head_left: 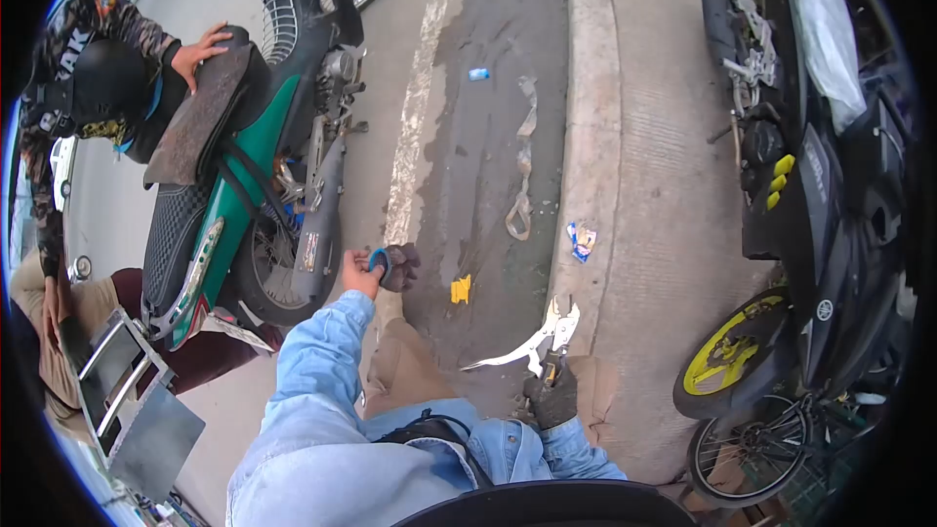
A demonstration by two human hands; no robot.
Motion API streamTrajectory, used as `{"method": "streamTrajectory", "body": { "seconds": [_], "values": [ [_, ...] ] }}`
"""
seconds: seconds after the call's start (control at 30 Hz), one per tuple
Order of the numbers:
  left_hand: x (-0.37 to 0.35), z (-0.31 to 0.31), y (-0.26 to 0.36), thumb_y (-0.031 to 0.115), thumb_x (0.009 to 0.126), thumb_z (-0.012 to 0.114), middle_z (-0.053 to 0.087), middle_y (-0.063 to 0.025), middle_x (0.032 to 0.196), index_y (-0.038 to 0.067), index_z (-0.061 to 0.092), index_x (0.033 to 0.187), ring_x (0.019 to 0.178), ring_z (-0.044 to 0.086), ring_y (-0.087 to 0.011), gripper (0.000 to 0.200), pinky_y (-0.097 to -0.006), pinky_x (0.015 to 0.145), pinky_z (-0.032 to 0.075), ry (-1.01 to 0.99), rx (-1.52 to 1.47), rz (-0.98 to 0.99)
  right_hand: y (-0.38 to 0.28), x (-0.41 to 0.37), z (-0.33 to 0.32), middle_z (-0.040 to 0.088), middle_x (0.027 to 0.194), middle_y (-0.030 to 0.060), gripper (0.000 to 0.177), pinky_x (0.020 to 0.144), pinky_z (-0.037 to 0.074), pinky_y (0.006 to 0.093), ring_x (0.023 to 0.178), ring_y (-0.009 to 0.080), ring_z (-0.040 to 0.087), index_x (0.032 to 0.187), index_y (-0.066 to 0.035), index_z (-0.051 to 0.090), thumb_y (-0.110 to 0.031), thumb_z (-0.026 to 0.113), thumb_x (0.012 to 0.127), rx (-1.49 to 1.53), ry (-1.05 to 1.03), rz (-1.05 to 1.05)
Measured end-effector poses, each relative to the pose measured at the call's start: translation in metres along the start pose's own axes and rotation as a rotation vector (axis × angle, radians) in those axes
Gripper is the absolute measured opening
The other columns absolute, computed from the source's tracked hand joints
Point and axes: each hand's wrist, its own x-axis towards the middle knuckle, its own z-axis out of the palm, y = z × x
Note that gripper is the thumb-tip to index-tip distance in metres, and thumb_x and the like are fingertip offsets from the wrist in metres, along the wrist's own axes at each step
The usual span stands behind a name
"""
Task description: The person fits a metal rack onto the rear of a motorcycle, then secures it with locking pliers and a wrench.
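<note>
My left hand (362, 275) is bare and closed on a dark work glove (401, 271) with a blue cuff edge, held out over the edge of the wet road strip. My right hand (554, 394) wears a dark glove and is closed around the dark lower part of a hand tool. That tool looks like locking pliers (556, 332), with bright metal jaws at the top and a long curved lever reaching left. Part of its grip is hidden in my fingers.
A green motorcycle (249, 146) stands at left, where a person in a camouflage sleeve (146, 15) rests a hand on it. A black motorcycle (830, 215) and bicycle wheel (747, 449) stand at right. Litter, including a yellow wrapper (461, 289), lies along the curb (593, 88).
</note>
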Motion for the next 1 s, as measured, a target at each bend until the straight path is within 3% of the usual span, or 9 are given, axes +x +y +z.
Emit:
{"method": "streamTrajectory", "body": {
  "seconds": [0.1,0.2,0.3,0.33,0.57,0.67,0.8,0.87,1.0],
  "values": [
    [-0.099,0.003,0.110,-0.008,0.070,0.062,0.056,-0.0065,0.075,0.001,0.046,0.106,0.066,0.057,-0.0140,0.040,-0.0278,0.061,0.049,-0.138,0.110,0.106,-0.036,-0.014,-0.077,0.052,0.061,0.0021,0.021,0.038,0.039,0.0264,0.044,0.0104,0.047,0.086,-0.003,0.055,-0.005,0.062,0.067,0.121,-0.046,-0.099],
    [-0.189,0.036,0.189,-0.003,0.072,0.064,0.059,-0.0044,0.076,0.002,0.058,0.092,0.067,0.056,-0.0115,0.021,-0.0270,0.063,0.049,-0.259,0.020,-0.003,-0.064,-0.022,-0.131,0.061,0.086,0.0111,0.035,0.039,0.040,0.0247,0.047,0.0111,0.048,0.109,-0.002,0.054,-0.004,0.056,0.075,0.445,-0.282,-0.003],
    [-0.271,0.075,0.246,0.001,0.075,0.065,0.060,-0.0040,0.075,0.002,0.061,0.094,0.068,0.056,-0.0112,0.020,-0.0270,0.065,0.049,-0.503,0.028,0.035,-0.119,-0.034,-0.148,0.052,0.064,0.0039,0.024,0.039,0.042,0.0276,0.048,0.0152,0.051,0.089,-0.008,0.051,-0.001,0.057,0.067,0.653,-0.333,0.133],
    [-0.293,0.090,0.260,0.001,0.075,0.064,0.062,-0.0043,0.076,0.002,0.061,0.094,0.069,0.057,-0.0114,0.019,-0.0269,0.066,0.049,-0.593,-0.072,0.002,-0.099,-0.018,-0.158,0.061,0.073,0.0062,0.023,0.049,0.048,0.0282,0.061,0.0176,0.060,0.093,-0.009,0.058,-0.011,0.061,0.070,0.632,-0.480,0.157],
    [-0.358,0.128,0.352,0.015,0.075,0.064,0.067,-0.0054,0.079,0.005,0.067,0.096,0.070,0.060,-0.0112,0.024,-0.0304,0.064,0.049,-0.711,-0.206,0.074,-0.102,0.022,-0.160,0.062,0.076,0.0067,0.024,0.051,0.048,0.0294,0.063,0.0186,0.060,0.094,-0.010,0.059,-0.014,0.060,0.071,0.133,-0.912,0.328],
    [-0.346,0.140,0.376,0.018,0.081,0.059,0.067,-0.0046,0.084,0.003,0.065,0.103,0.076,0.060,-0.0109,0.028,-0.0276,0.069,0.049,-0.921,-0.222,0.106,-0.116,0.057,-0.190,0.062,0.077,0.0069,0.024,0.052,0.048,0.0300,0.064,0.0191,0.061,0.095,-0.011,0.059,-0.016,0.060,0.072,-0.038,-0.926,0.332],
    [-0.321,0.168,0.366,0.019,0.079,0.059,0.067,-0.0072,0.085,0.006,0.065,0.104,0.078,0.062,-0.0165,0.029,-0.0321,0.072,0.050,-0.806,-0.224,0.215,-0.145,0.101,-0.225,0.062,0.078,0.0072,0.024,0.054,0.048,0.0307,0.066,0.0198,0.061,0.096,-0.011,0.060,-0.018,0.059,0.073,-0.193,-0.902,0.311],
    [-0.299,0.173,0.343,0.022,0.074,0.060,0.067,-0.0128,0.090,0.009,0.068,0.094,0.087,0.064,-0.0269,0.025,-0.0382,0.076,0.050,-0.396,0.058,0.132,-0.170,0.120,-0.219,0.063,0.079,0.0074,0.024,0.054,0.048,0.0311,0.066,0.0201,0.061,0.097,-0.012,0.060,-0.019,0.059,0.074,-0.240,-0.909,0.283],
    [-0.304,0.135,0.287,0.021,0.071,0.058,0.066,-0.0138,0.097,0.013,0.067,0.096,0.093,0.062,-0.0321,0.028,-0.0426,0.081,0.049,-0.247,0.340,-0.256,-0.204,0.143,-0.197,0.063,0.081,0.0077,0.025,0.056,0.048,0.0319,0.068,0.0207,0.061,0.098,-0.013,0.060,-0.022,0.059,0.075,-0.318,-0.957,0.253]
  ]
}}
